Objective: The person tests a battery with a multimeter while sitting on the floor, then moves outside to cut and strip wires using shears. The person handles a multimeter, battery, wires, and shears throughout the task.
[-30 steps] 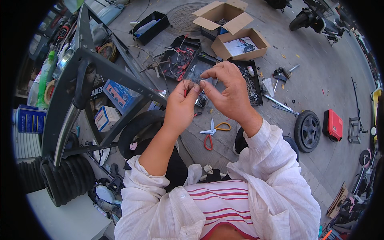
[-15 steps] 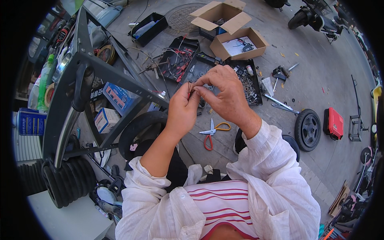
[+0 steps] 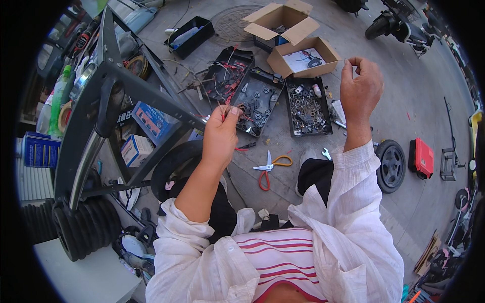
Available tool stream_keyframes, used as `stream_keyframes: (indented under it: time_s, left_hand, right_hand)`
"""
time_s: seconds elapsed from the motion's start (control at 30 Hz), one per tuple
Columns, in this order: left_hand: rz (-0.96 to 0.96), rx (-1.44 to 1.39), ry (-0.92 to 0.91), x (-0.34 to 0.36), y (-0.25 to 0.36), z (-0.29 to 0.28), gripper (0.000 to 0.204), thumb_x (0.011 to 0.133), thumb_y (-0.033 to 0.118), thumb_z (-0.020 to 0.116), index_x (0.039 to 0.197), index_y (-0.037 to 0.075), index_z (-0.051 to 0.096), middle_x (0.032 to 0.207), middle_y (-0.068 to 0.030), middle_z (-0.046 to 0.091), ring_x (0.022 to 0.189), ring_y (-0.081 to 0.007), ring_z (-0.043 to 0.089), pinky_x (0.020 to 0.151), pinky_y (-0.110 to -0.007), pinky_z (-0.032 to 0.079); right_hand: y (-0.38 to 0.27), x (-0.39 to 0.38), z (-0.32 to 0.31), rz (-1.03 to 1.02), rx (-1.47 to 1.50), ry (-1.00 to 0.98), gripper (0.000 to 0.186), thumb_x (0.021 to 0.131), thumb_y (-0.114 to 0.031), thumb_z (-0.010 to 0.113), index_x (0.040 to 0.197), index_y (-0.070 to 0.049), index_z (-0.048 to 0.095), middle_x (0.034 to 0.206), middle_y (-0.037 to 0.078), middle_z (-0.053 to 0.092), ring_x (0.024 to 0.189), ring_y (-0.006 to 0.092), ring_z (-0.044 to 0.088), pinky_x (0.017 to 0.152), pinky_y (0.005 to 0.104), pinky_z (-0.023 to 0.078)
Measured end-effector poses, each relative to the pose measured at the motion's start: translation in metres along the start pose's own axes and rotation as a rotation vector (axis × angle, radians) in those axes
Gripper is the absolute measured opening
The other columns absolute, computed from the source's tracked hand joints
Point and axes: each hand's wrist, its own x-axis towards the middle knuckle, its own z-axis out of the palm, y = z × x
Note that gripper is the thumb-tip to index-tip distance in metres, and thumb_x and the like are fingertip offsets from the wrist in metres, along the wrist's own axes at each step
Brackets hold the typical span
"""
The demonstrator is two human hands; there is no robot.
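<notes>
My left hand (image 3: 221,136) is closed in a pinch in front of the black parts trays, with a thin red wire (image 3: 224,116) between thumb and fingers. Off to the right and apart from it, my right hand (image 3: 361,88) is raised with its fingers curled in and the thumb near the index finger. Anything in that hand is too small to make out. Below and between the hands, scissors (image 3: 268,166) with orange and red handles lie spread on the ground. A red and black wire end (image 3: 246,147) shows just beside my left hand.
Black trays hold red wires (image 3: 228,76), bearings (image 3: 262,103) and loose hardware (image 3: 309,108). Open cardboard boxes (image 3: 303,56) stand behind them. At left rises a dark metal frame (image 3: 146,86). A small wheel (image 3: 390,165), a red case (image 3: 421,158) and a wrench (image 3: 327,153) lie at right.
My hands were together over the trays. Since then my right hand has pulled away to the right and up, while my left, still pinching the red wire, has shifted slightly left.
</notes>
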Motion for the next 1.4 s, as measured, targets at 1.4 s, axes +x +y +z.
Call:
stream_keyframes:
  time_s: [1.4]
  left_hand:
    - [0.054, 0.027, -0.211, -0.013, 0.008, 0.021, 0.021, 0.099, 0.015, 0.051, 0.115, 0.002, 0.056, 0.089, 0.0014, 0.059, 0.074, -0.0023, 0.049, 0.065, -0.019, 0.04]
  right_hand:
    - [-0.094, -0.061, 0.004, -0.243, 0.79, -0.428, 0.018, 0.074, -0.012, 0.071, 0.092, -0.01, 0.069, 0.098, 0.008, 0.06, 0.098, 0.0288, 0.052, 0.086, 0.0402, 0.039]
